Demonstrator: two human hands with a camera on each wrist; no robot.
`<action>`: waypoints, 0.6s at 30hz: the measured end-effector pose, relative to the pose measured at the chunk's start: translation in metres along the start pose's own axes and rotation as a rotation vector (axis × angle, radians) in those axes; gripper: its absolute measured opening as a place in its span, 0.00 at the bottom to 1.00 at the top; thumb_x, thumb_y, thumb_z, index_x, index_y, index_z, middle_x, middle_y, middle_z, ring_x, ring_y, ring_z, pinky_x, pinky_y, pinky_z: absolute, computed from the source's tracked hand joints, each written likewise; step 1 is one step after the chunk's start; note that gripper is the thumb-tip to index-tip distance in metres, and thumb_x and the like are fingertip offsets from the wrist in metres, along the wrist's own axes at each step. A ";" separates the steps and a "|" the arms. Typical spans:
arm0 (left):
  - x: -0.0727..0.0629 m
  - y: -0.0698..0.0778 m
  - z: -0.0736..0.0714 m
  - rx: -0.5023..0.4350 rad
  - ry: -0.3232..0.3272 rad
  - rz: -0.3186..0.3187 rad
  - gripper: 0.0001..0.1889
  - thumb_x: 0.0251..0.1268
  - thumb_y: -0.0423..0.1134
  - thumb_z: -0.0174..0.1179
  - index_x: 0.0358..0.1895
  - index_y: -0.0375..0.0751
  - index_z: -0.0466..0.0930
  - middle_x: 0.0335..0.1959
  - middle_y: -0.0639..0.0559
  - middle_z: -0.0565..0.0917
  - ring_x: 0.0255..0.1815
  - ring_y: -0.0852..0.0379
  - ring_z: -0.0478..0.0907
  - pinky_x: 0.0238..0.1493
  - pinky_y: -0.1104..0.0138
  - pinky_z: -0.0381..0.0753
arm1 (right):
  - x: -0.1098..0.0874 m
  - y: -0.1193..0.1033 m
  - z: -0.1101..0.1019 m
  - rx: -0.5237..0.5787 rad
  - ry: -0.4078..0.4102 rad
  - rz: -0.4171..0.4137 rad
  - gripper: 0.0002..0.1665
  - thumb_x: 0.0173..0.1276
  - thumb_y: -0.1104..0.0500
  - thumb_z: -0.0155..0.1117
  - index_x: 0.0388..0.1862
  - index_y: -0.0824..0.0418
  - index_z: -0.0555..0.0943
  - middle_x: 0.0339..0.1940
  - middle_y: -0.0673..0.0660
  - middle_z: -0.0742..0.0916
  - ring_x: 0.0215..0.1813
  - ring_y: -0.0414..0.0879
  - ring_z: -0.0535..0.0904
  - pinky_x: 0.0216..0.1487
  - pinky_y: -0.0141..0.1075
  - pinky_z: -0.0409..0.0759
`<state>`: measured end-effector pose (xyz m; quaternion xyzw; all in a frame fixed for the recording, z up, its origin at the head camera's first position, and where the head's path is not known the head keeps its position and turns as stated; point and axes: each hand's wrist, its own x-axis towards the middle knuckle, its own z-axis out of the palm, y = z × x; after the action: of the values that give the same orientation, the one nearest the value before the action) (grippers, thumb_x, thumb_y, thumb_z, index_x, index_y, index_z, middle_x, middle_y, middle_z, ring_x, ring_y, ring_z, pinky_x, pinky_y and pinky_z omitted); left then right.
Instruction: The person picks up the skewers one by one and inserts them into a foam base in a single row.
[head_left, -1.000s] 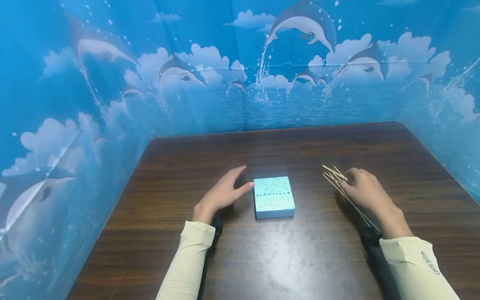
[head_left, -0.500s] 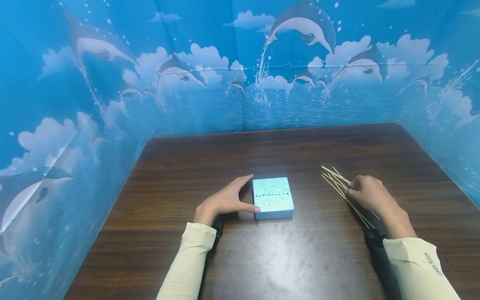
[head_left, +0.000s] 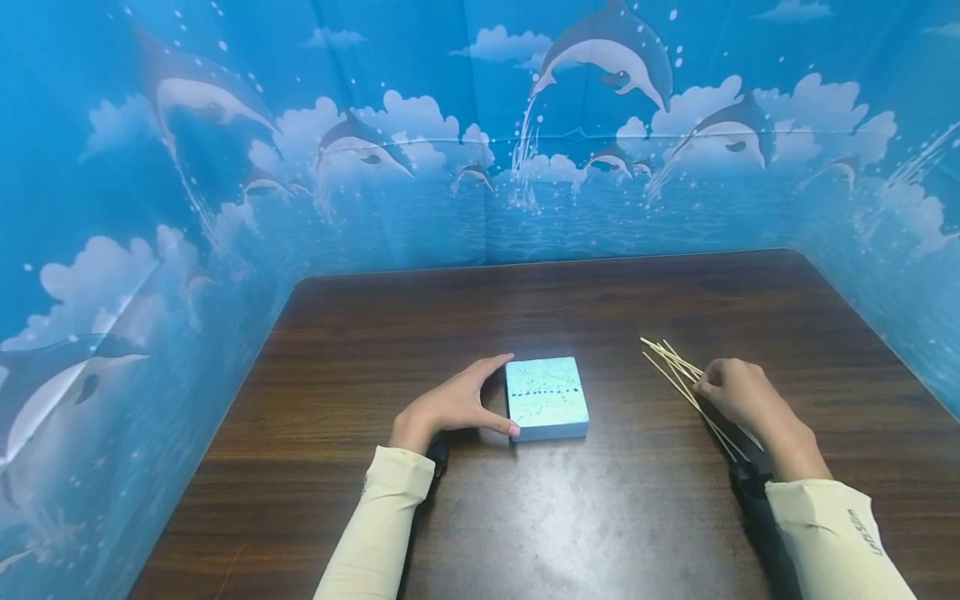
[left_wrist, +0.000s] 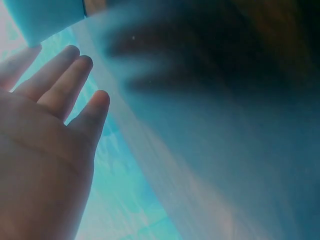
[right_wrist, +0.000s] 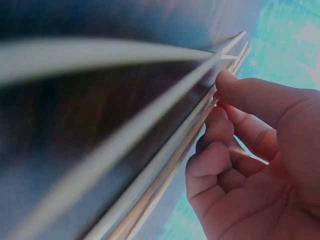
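Observation:
A light blue square block [head_left: 546, 404] lies flat on the dark wooden table, a row of dark dots crossing its top. My left hand [head_left: 450, 402] holds it by the left side, thumb at the near corner and index finger at the far one. In the left wrist view, the other fingers of the left hand [left_wrist: 55, 130] stretch out beside the block [left_wrist: 47, 17]. Over on the right, my right hand [head_left: 742, 396] pinches thin wooden sticks [head_left: 670, 361] between thumb and fingertips. The right wrist view shows several sticks [right_wrist: 165, 175] running past the hand [right_wrist: 250, 150]; how many it grips, I cannot tell.
The brown table [head_left: 480, 317] reaches back to a blue curtain [head_left: 420, 208] printed with dolphins, which also hangs along both sides. A stretch of table separates the block from the sticks.
My left hand has come in against the block, its thumb sliding down to the near corner. The right hand has shifted slightly right and nearer along the sticks, which stay fanned out.

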<state>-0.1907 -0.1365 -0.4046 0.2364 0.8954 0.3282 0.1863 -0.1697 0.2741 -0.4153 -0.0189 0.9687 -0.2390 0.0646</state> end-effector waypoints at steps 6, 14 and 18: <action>-0.001 0.001 0.000 0.006 -0.005 -0.004 0.59 0.43 0.60 0.76 0.80 0.52 0.52 0.80 0.52 0.55 0.80 0.50 0.51 0.76 0.48 0.55 | 0.000 -0.015 -0.005 0.036 0.087 -0.087 0.08 0.70 0.62 0.60 0.33 0.67 0.80 0.30 0.60 0.85 0.31 0.51 0.77 0.33 0.47 0.76; -0.001 0.001 0.000 0.008 -0.003 -0.010 0.59 0.44 0.60 0.76 0.80 0.54 0.52 0.80 0.53 0.55 0.80 0.51 0.51 0.76 0.48 0.55 | -0.006 -0.090 -0.022 0.181 0.258 -0.234 0.06 0.70 0.61 0.62 0.38 0.64 0.80 0.30 0.57 0.84 0.28 0.47 0.73 0.31 0.40 0.72; 0.002 0.001 0.001 -0.004 -0.008 -0.004 0.58 0.44 0.60 0.76 0.80 0.53 0.52 0.80 0.54 0.55 0.80 0.53 0.51 0.76 0.50 0.55 | -0.003 -0.125 -0.021 0.246 0.376 -0.354 0.03 0.68 0.63 0.63 0.35 0.63 0.80 0.28 0.56 0.84 0.29 0.47 0.75 0.34 0.40 0.73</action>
<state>-0.1911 -0.1342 -0.4051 0.2354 0.8944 0.3288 0.1911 -0.1687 0.1729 -0.3385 -0.1349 0.9090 -0.3617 -0.1572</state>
